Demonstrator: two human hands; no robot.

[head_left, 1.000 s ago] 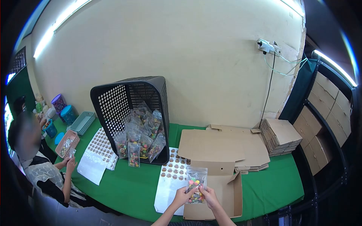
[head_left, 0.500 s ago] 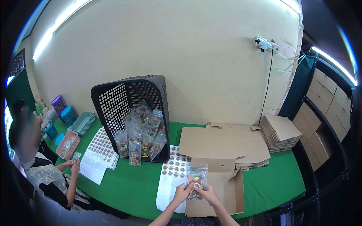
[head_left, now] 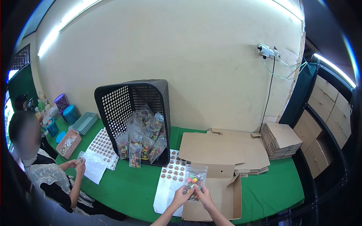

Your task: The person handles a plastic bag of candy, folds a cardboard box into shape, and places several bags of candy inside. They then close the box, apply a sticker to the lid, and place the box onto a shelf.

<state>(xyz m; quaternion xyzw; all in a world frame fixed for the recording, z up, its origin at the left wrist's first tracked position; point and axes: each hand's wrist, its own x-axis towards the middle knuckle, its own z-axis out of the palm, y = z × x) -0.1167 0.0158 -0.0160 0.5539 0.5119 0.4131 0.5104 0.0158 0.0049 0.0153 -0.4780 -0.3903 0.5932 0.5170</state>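
A clear zip bag of colourful candies (head_left: 197,174) is held upright between my two hands. My left hand (head_left: 181,197) grips its lower left side and my right hand (head_left: 204,198) its lower right. Both thumbs press on the bag's front, near a small round sticker that they partly cover. Beneath my left hand lies a white sheet of round brown stickers (head_left: 166,197). Behind and below the bag stands an open cardboard box (head_left: 229,190) with its lid folded back.
A black plastic basket (head_left: 168,116) lies on its side, with several filled candy bags (head_left: 141,132) inside. Flattened cardboard (head_left: 282,137) is stacked at right. At left, a co-worker (head_left: 52,177) handles a small bag near another sticker sheet (head_left: 98,150), a pink basket (head_left: 71,145) and a teal basket (head_left: 85,122).
The view has shifted slightly, so the scene sits a little lower. My hands still hold the candy bag, thumbs now closer together. The co-worker's head and hands have moved slightly right.
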